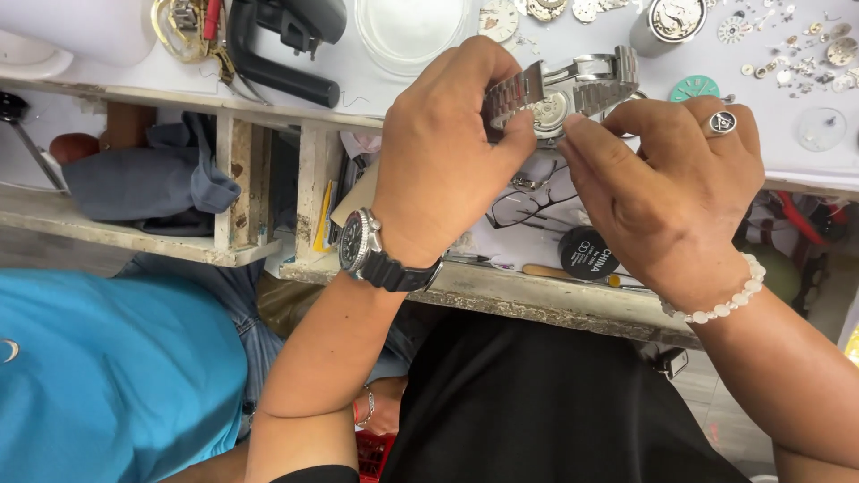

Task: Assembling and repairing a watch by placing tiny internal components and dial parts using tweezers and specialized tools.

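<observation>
Steel-bracelet wristwatch with open case back (553,105) held just above the white bench (555,45), bracelet running left to right between both hands. Left hand (447,148) closed on bracelet's left stretch; right hand (667,192) pinching at case from the right, fingertips (582,134) touching it, equally near.

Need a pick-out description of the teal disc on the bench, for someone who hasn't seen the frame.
Start at the white bench top along the top of the view, then go to the right hand with its ring. Just above its knuckles lies the teal watch dial, flat among loose silver gears and small parts. It is the only teal piece there; its neighbours are metal or clear.
</observation>
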